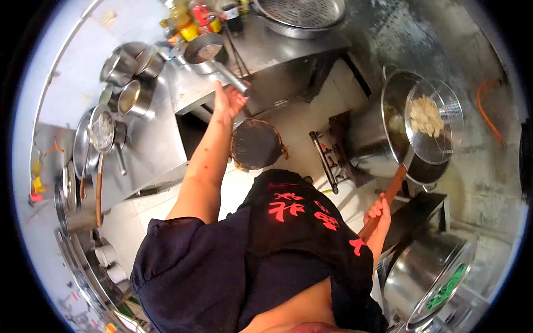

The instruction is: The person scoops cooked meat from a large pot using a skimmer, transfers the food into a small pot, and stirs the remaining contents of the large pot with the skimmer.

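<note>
My right hand is wrapped round the long wooden handle of a wire strainer. Pale, soft-looking pieces of food lie in the strainer, over the mouth of a tall steel pot. My left hand is stretched forward, thumb and fingers apart, at the end of the ridged handle of a small saucepan. Whether the fingers touch that handle I cannot tell. Something brownish sits in the saucepan, on the steel counter.
Several steel pots and another strainer stand on the left. Sauce bottles and a perforated steel tray are at the back. A dark round lidded container is on the floor. A large pot with something green stands at right.
</note>
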The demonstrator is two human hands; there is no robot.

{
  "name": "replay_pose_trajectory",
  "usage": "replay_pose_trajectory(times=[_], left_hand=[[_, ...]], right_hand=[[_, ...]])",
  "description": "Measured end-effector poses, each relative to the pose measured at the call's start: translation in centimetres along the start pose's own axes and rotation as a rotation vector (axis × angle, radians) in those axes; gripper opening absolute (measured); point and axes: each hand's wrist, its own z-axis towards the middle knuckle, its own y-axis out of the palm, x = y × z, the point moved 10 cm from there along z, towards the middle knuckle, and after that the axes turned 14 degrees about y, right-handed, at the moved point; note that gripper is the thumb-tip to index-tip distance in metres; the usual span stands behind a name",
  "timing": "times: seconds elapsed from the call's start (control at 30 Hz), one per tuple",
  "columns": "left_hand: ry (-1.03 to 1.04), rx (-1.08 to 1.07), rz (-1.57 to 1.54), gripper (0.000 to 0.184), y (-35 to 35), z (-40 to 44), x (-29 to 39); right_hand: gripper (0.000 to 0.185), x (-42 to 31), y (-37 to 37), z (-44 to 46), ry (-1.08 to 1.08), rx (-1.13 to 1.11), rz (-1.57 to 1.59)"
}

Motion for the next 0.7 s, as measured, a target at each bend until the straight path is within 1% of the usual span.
replay_pose_trajectory(times=[0.03, 0.07, 0.1, 0.13, 0.17, 0.2, 0.23, 0.27, 0.3, 0.33, 0.37, 0.4, 0.43, 0.47, 0.5, 0.53, 0.57, 0.6, 0.63, 0.67, 0.7], left_hand=[[0.021, 0.051, 0.143, 0.093, 1.4, 0.2, 0.5], [0.186, 0.091, 0.127, 0.088, 2.5, 1.1, 1.7], [0.197, 0.080, 0.189, 0.077, 3.0, 1.7, 2.3], [0.182, 0.180, -0.001, 0.064, 2.5, 2.2, 1.8], [0.141, 0.245, -0.049, 0.058, 2.8, 2.1, 1.7], [0.134, 0.322, -0.037, 0.057, 1.1, 3.3, 1.5], [0.038, 0.263, -0.059, 0.044, 0.3, 4.3, 0.9], [0.003, 0.196, 0.006, 0.034, -0.3, 4.8, 0.7], [-0.077, 0.192, -0.058, 0.023, -3.8, 6.4, -0.2], [-0.021, 0.270, -0.013, 0.018, -4.0, 5.7, 0.4], [-0.081, 0.277, -0.040, 0.016, -3.3, 4.3, 0.5], [-0.081, 0.184, 0.031, 0.019, -4.0, 3.8, 1.1], [-0.052, 0.026, 0.044, 0.022, 0.6, 0.6, 1.7], [-0.088, 0.156, 0.081, 0.021, -0.2, -1.6, 1.9], [-0.149, 0.196, 0.099, 0.022, -0.8, -3.9, 1.8], [-0.123, 0.136, 0.271, 0.023, 0.1, -6.6, 2.1], [-0.182, 0.140, 0.387, 0.024, 0.6, -9.1, 2.5], [-0.206, 0.181, 0.535, 0.016, 1.3, -11.6, 3.0], [-0.170, 0.151, 0.588, 0.015, 3.8, -13.2, 3.4], [-0.135, 0.123, 0.640, 0.018, 5.9, -14.3, 3.9], [-0.182, 0.079, 0.658, 0.020, 6.8, -14.9, 3.5]], right_hand=[[0.019, -0.4, -0.3, -0.1, -0.022, 0.040, -0.045], [0.019, -1.2, -0.7, -0.6, -0.065, 0.091, -0.081], [0.020, -1.3, -0.6, -1.1, -0.078, 0.126, -0.105], [0.020, -1.4, -1.2, -1.0, -0.045, 0.152, -0.121], [0.021, -1.3, -1.3, -1.1, -0.051, 0.144, -0.049], [0.021, -1.3, -1.2, -0.6, -0.033, 0.025, -0.098], [0.021, -1.4, -0.9, -1.1, -0.043, 0.069, -0.104], [0.021, -1.4, -0.8, -0.9, -0.041, 0.059, -0.093], [0.021, -1.3, -0.8, -0.8, -0.053, 0.046, -0.080], [0.021, -1.6, -0.5, -0.7, -0.059, 0.026, -0.076], [0.021, -1.7, -0.2, -0.9, -0.071, 0.047, -0.084], [0.021, -1.7, 0.1, -1.1, -0.079, 0.065, -0.090], [0.021, -1.7, 0.1, -1.2, -0.083, 0.082, -0.092], [0.021, -1.8, 0.1, -1.2, -0.091, 0.086, -0.102], [0.021, -1.8, -0.1, -1.1, -0.096, 0.090, -0.111], [0.021, -1.7, -0.2, -1.0, -0.099, 0.094, -0.120], [0.022, -1.7, -0.2, -0.9, -0.099, 0.084, -0.101], [0.022, -2.0, -0.4, -0.8, -0.098, 0.074, -0.084], [0.023, -2.0, -0.3, -0.7, -0.094, 0.067, -0.070], [0.023, -2.1, -0.4, -0.5, -0.094, 0.087, -0.084], [0.023, -2.3, -0.6, -0.3, -0.094, 0.105, -0.100]])
